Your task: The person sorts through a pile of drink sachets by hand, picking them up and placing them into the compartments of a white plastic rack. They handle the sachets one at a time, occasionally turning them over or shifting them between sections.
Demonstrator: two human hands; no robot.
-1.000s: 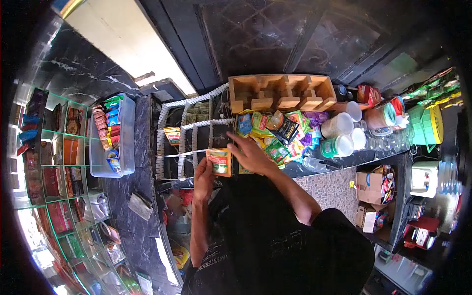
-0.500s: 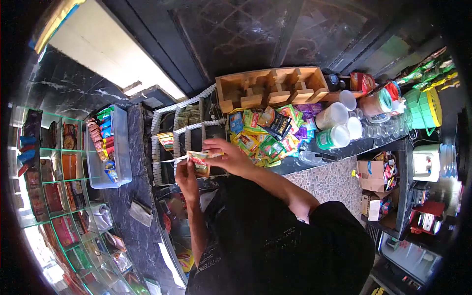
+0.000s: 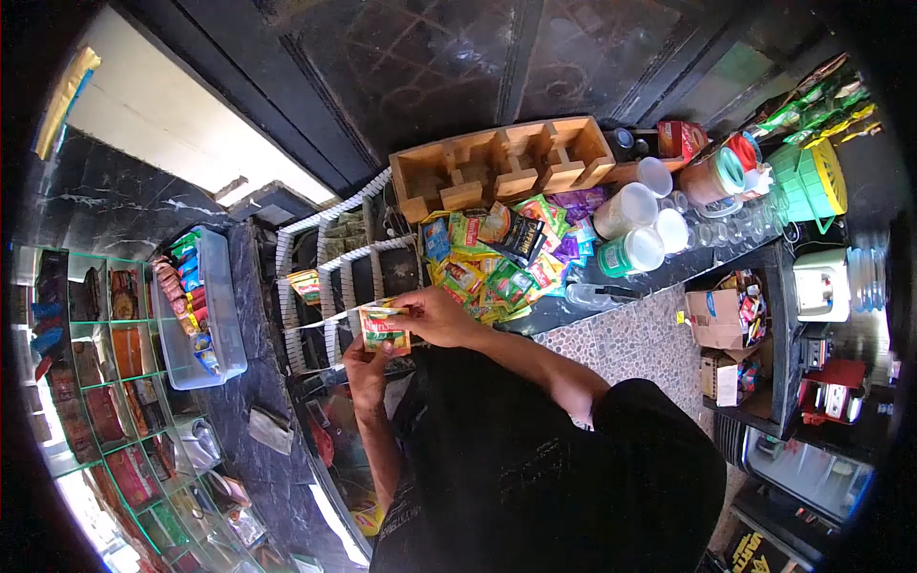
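A NutriSari drink sachet (image 3: 385, 334), red and green on a pale front, is held up between my two hands. My left hand (image 3: 365, 377) closes on its lower left edge. Across the top edge lie the bent fingers of my right hand (image 3: 437, 316), gripping the upper right corner. Just beyond my right hand, a pile of colourful drink sachets (image 3: 516, 267) spreads over the counter. To the left, a white-wrapped rack (image 3: 330, 286) has an orange-and-white sachet (image 3: 306, 285) at its side.
Behind the pile stands a wooden compartment box (image 3: 501, 167). White-lidded tubs (image 3: 630, 212) and a green basket (image 3: 807, 186) are on the right. A clear plastic bin (image 3: 201, 310) of packets sits left, beside glass shelves (image 3: 115, 382). Cardboard boxes (image 3: 721, 320) occupy a lower shelf.
My right hand's fingers have come down onto the sachet's top edge, where they were spread beside it. The sachet's printed front now faces me more squarely. The view has shifted slightly.
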